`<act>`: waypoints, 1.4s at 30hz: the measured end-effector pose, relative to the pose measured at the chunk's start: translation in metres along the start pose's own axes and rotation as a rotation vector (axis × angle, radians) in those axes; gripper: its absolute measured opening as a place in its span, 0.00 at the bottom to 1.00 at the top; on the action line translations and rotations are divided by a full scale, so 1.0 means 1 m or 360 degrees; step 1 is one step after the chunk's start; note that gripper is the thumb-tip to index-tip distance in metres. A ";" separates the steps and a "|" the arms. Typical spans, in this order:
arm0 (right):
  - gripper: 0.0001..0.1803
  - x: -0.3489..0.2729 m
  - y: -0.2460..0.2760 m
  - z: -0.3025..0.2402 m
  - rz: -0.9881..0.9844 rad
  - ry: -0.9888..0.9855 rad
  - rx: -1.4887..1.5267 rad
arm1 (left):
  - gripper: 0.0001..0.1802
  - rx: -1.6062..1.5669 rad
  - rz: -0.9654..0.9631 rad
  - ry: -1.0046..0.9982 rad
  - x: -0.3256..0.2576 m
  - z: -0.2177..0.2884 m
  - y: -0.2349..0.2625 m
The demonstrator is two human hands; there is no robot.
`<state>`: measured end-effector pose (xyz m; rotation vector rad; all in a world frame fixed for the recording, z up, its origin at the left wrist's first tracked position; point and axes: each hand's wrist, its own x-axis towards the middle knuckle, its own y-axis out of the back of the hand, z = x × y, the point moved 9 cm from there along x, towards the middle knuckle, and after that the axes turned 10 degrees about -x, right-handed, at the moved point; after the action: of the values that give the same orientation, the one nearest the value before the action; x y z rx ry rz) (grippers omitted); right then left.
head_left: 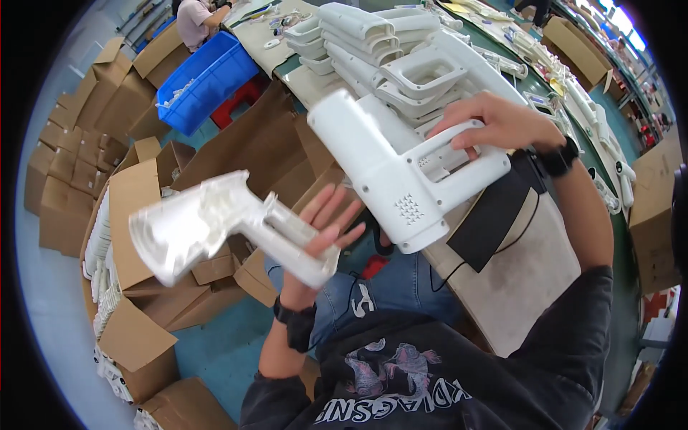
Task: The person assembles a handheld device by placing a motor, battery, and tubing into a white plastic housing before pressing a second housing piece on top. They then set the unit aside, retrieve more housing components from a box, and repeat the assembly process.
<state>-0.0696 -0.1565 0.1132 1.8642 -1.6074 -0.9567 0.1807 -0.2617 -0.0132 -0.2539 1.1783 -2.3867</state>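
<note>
My left hand (pixel 331 209) holds a white plastic housing half (pixel 215 218), shaped like a pistol-grip tool, by its looped handle. Its ribbed inside shows, the thumb hooks over the handle and the other fingers stretch out past it; motion blurs the part. In my right hand (pixel 505 118) is another white housing half (pixel 380 154), gripped by the handle loop, its smooth outside up. A cluster of small vent holes marks its lower end. Behind it, several similar white housings (pixel 358 36) lie stacked on the workbench; where the held one ends against them is partly hidden.
Open cardboard boxes (pixel 132 229) stand at my left, one with rows of white parts. A blue bin (pixel 208 82) sits further off, near a person in pink (pixel 192 21). A black flat pad (pixel 494 215) with a cable lies on the bench (pixel 530 294) at right.
</note>
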 end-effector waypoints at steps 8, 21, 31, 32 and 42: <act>0.13 0.003 0.019 0.038 0.0493 0.0083 -0.0852 | 0.44 0.0007 0.0137 -0.0049 0.066 -0.024 -0.032; 0.05 -0.050 -0.037 -0.005 0.1010 -0.0163 -0.0572 | 0.44 0.0163 0.0243 -0.0215 0.083 -0.032 -0.039; 0.36 -0.045 -0.077 -0.112 0.1061 0.0174 -0.0630 | 0.20 0.0714 0.0796 -0.0633 0.024 -0.020 -0.057; 0.41 -0.040 -0.079 -0.118 0.1100 0.0135 -0.0808 | 0.25 0.0565 0.0650 -0.0800 0.015 -0.026 -0.057; 0.29 -0.027 -0.074 -0.123 0.1126 0.0445 -0.0775 | 0.29 0.0881 -0.0026 -0.0766 0.004 -0.063 -0.087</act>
<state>0.0705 -0.1255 0.1398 0.9400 -1.5131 -0.6475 0.1262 -0.1733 0.0165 -0.6035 0.2866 -2.3652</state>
